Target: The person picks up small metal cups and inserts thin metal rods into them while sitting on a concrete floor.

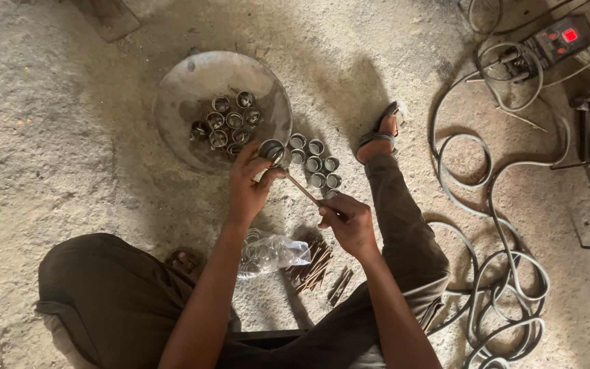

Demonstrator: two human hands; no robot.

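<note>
My left hand [248, 183] grips a short metal ring [272, 151] just in front of the round metal pan [179, 102]. My right hand [349, 220] holds a thin rod [303, 190] whose tip touches the ring. Several more metal rings [230, 121] lie bunched inside the pan. Another group of rings [315, 162] sits on the ground to the right of the held one.
A bundle of thin rods [311, 266] and a clear plastic bottle [271, 253] lie on the sandy ground between my knees. Grey cable coils [493, 205] spread at the right, leading to a welding machine [561, 37] at the top right. My sandalled foot [382, 131] rests ahead.
</note>
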